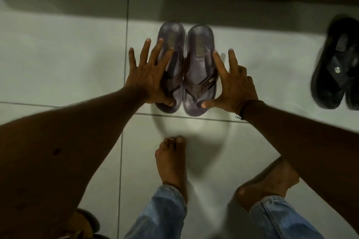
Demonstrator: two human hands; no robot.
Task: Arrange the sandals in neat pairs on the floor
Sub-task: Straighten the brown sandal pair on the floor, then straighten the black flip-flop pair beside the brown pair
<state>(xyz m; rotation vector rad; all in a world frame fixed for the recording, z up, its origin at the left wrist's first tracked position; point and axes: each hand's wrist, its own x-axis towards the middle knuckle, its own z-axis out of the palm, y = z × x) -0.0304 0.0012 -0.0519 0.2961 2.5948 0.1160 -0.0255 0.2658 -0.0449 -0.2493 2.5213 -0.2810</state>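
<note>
Both hands are spread flat with fingers splayed, bracketing 2 grey-purple flip-flops that lie side by side, touching, on the pale tiled floor [58,60]. The left hand [148,75] lies over the outer edge of the left flip-flop [172,33], covering much of its strap, with the thumb pressed near the toe end. The right hand [233,85] rests against the outer edge of the right flip-flop [200,64], thumb tip on its toe end, fingers [232,58] extended along its side. Neither hand grips anything; both are fully open, only pressing against the pair.

A dark pair of sandals [338,68] sits well apart at the right and is cut off by the frame edge and blurred, so its straps are hard to make out. At the bottom left, another piece of footwear [87,219] is mostly hidden behind the left forearm. Top of the view falls into deep shadow. 2 bare feet and rolled denim cuffs [165,209] stand below the flip-flops.
</note>
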